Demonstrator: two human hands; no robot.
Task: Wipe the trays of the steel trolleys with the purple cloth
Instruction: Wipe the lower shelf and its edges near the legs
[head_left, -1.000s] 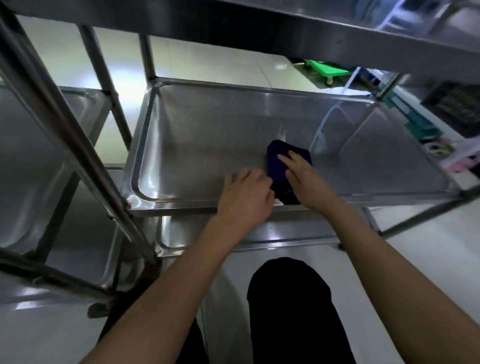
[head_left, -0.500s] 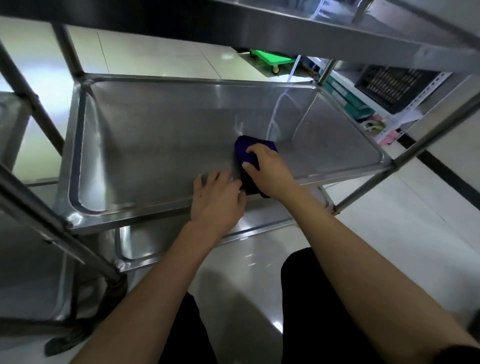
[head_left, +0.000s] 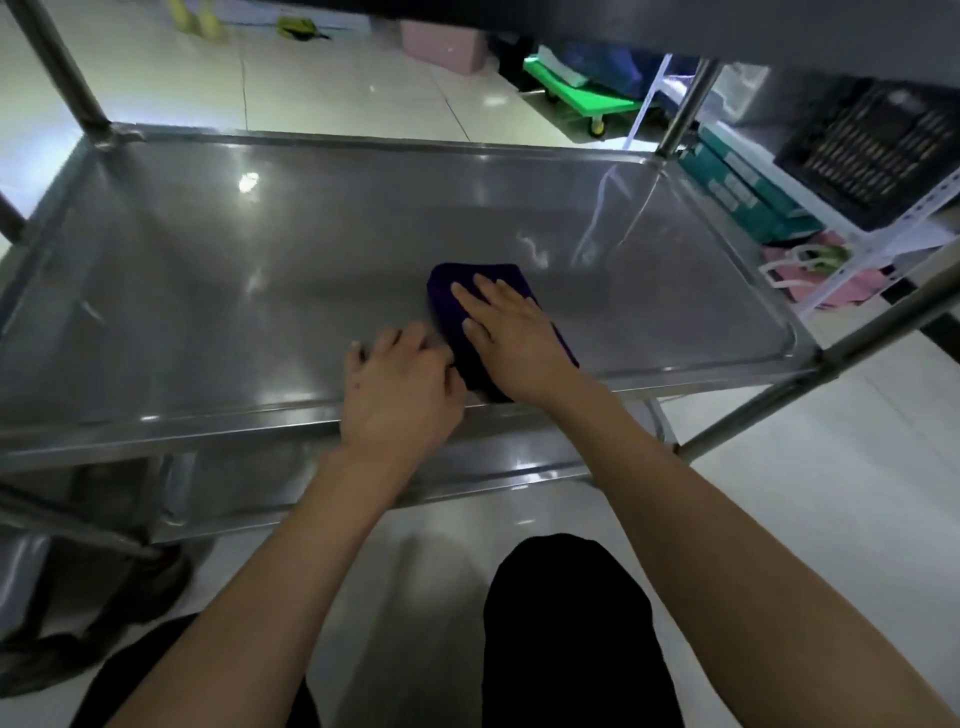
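Head view: a folded purple cloth (head_left: 451, 301) is pressed flat under the right hand (head_left: 511, 338) on the shiny steel trolley tray (head_left: 208, 291); the left hand (head_left: 397, 395), fingers loosely bent, rests alongside. Much wiping is judged left.

Two hands (head_left: 457, 374), one cloth (head_left: 452, 296) (purple).

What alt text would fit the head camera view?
A person's right hand presses a purple cloth flat on a steel trolley tray, while the left hand rests at the tray's near edge beside it.
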